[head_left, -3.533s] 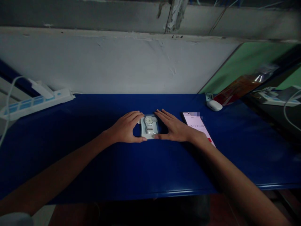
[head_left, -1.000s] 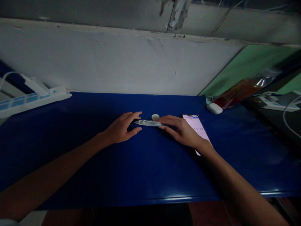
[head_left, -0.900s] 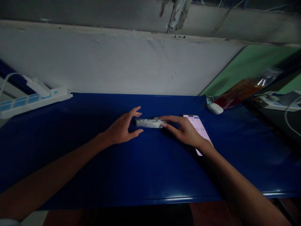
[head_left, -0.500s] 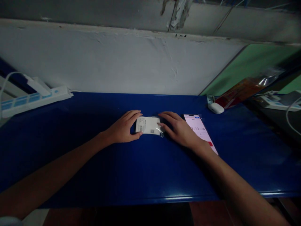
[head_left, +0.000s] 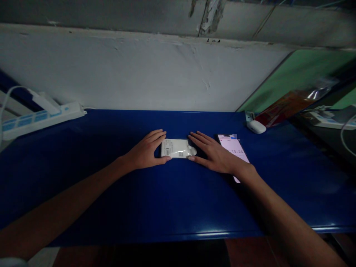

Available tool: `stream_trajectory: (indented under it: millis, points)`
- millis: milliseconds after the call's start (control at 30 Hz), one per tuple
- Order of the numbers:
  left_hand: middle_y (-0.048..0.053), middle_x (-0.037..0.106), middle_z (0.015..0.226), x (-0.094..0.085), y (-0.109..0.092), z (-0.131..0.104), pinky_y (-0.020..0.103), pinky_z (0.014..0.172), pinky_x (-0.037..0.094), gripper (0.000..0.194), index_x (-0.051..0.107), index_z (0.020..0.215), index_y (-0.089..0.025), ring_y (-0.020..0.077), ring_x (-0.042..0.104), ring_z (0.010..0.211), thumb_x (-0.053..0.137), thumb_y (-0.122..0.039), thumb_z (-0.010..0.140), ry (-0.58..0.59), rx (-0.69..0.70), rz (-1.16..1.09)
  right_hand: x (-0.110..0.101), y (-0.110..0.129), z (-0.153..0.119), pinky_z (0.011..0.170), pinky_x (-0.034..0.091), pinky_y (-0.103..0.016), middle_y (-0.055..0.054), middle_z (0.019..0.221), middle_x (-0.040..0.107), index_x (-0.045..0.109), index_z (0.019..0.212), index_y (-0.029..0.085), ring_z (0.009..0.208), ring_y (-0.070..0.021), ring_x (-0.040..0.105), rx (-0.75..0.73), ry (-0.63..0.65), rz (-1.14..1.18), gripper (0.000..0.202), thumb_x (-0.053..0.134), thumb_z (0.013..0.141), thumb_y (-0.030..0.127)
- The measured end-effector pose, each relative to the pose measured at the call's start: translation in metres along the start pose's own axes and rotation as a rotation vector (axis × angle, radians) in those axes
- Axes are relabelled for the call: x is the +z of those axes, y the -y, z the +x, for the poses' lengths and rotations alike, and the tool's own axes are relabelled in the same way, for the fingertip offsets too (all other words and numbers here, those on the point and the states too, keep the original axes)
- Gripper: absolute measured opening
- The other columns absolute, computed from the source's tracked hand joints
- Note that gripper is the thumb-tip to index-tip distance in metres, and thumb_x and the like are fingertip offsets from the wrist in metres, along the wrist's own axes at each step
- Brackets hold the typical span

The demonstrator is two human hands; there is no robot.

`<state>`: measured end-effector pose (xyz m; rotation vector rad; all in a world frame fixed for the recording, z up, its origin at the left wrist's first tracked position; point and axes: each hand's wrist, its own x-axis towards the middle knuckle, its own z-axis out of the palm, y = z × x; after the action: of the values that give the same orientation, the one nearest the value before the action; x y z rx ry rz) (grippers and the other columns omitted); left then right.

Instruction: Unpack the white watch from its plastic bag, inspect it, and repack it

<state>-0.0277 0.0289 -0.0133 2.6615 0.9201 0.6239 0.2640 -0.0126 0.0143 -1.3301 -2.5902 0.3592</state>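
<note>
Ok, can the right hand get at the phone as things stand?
Probably yes: the lit phone lies close beside the right hand, its upper part uncovered and nothing seen between them. The right wrist hides some of it from this camera, so the hand would likely have to draw back.

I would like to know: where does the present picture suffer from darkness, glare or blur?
Head view: dim overall; glare lines the near edge of the table and glints on the packet, whose small print is unreadable; the phone screen glows bright; the reddish object at far right looks smeared.
</note>
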Motion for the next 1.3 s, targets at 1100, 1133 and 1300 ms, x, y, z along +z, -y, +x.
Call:
stream_trajectory:
  millis: [1100, 1133, 1300]
  points:
    - [0.024, 0.051, 0.140, 0.000, -0.004, 0.003, 0.055, 0.114, 0.034, 0.067, 0.050, 0.135, -0.005, 0.0352, 0.038, 0.140, 0.065, -0.046, 0.084, 0.007, 0.027, -0.009, 0.016, 0.015, 0.021, 0.118, 0.029, -0.058, -0.018, 0.147, 0.050, 0.020, 0.157, 0.010, 0.135, -0.0286, 0.049, -0.084, -0.116, 0.127, 0.060, 0.036, 0.099, 0.014]
    - [0.023, 0.051, 0.141, 0.000, -0.003, 0.004, 0.055, 0.115, 0.034, 0.066, 0.050, 0.135, -0.006, 0.0350, 0.038, 0.140, 0.065, -0.046, 0.084, 0.008, 0.029, -0.012, 0.017, 0.014, 0.022, 0.118, 0.027, -0.058, -0.018, 0.147, 0.051, 0.017, 0.157, 0.010, 0.136, -0.0278, 0.048, -0.096, -0.103, 0.125, 0.062, 0.035, 0.098, 0.012]
    - [0.020, 0.051, 0.142, -0.001, -0.001, 0.004, 0.058, 0.113, 0.034, 0.063, 0.050, 0.136, -0.013, 0.0346, 0.037, 0.141, 0.067, -0.043, 0.083, 0.003, 0.034, -0.051, 0.017, 0.012, 0.023, 0.118, 0.029, -0.056, -0.018, 0.151, 0.045, 0.024, 0.155, 0.012, 0.137, -0.0277, 0.047, -0.110, -0.094, 0.100, 0.062, 0.036, 0.094, 0.007]
